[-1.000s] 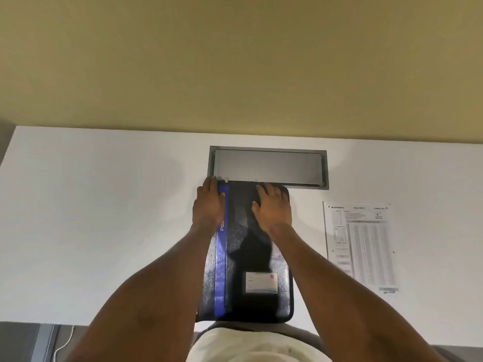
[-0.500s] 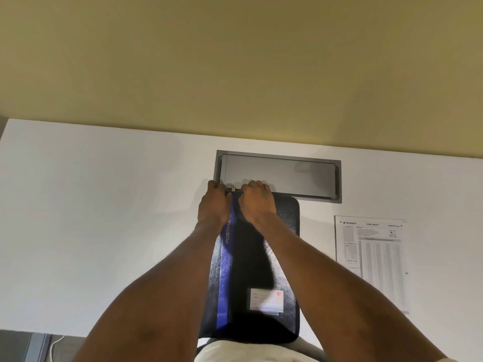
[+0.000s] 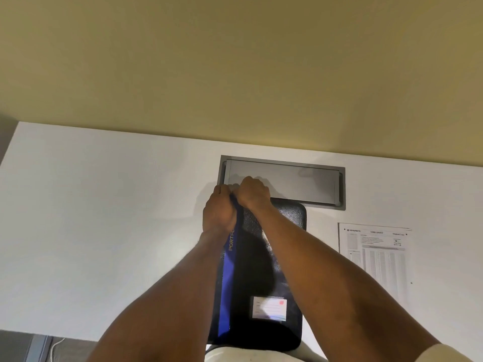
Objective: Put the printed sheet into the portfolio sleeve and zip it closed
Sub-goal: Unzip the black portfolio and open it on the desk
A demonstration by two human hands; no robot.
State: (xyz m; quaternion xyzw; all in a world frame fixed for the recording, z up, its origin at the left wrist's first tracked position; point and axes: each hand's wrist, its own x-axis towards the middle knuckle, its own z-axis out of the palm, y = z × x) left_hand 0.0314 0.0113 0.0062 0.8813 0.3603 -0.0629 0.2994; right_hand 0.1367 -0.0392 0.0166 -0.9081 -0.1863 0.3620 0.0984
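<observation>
While both forearms are reaching forward over the white table, the two hands are meeting at the far left corner of the portfolio sleeve. Left hand is curling closed around that corner, where the blue stripe is running up into the palm; fingers are folded under and gripping the sleeve's edge. Right hand is sitting just beside it, knuckles touching the left hand, fingers bunched tightly together at the top edge. Whether they are pinching a zip pull cannot be told, since the fingertips are hidden behind the knuckles.

Sleeve is lying flat on the table, long axis running away from the person, near end overhanging the table's front edge. Black textured face is showing upward; white label card is sitting in the near right part of that face. Stripe is carrying lettering reading "PORTFO…", partly covered by the left wrist.

Printed sheet is lying flat on the table to the right of the sleeve, apart from it, outside the sleeve, untouched by either hand.

Grey recessed panel is sitting in the tabletop just beyond the hands; right hand is overlapping its near left part in this view.
</observation>
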